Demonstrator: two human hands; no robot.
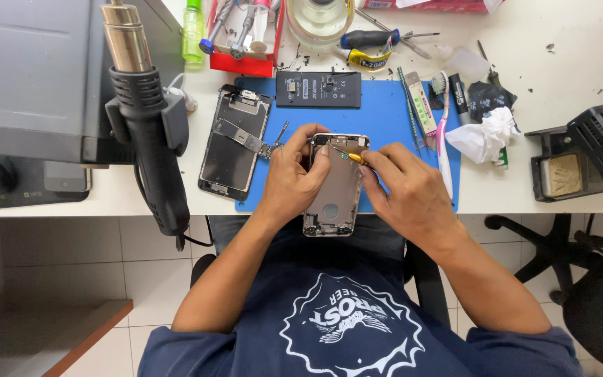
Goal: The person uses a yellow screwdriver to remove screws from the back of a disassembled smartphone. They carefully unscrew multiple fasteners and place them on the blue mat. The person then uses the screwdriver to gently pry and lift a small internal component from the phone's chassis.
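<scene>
Two hands are meeting over an opened phone housing [335,187], which is lying at the near edge of the blue work mat [392,115] and overhanging the table edge toward the person. The left hand [291,178] is wrapping its fingers around the housing's left side, covering that edge and part of the top corner. The right hand [410,188] is pinching a small yellow-tipped tool [354,158] whose point is touching the upper end of the housing; most of the tool's shaft is hiding inside the fingers, so its kind is hard to make out.

Left of the mat's corner, a detached screen assembly [234,143] is lying face down, half on the mat. At the mat's far edge a black battery [319,89] is resting flat. Right of the mat, a crumpled white tissue [484,134] is sitting near a toothbrush [442,132] that is lying along the mat's right border. Far left of the mat, a hot-air gun [149,126] is hanging in its holder, blocking part of the table there. A red tray [244,63] beyond the mat is getting cut off by the frame's top.
</scene>
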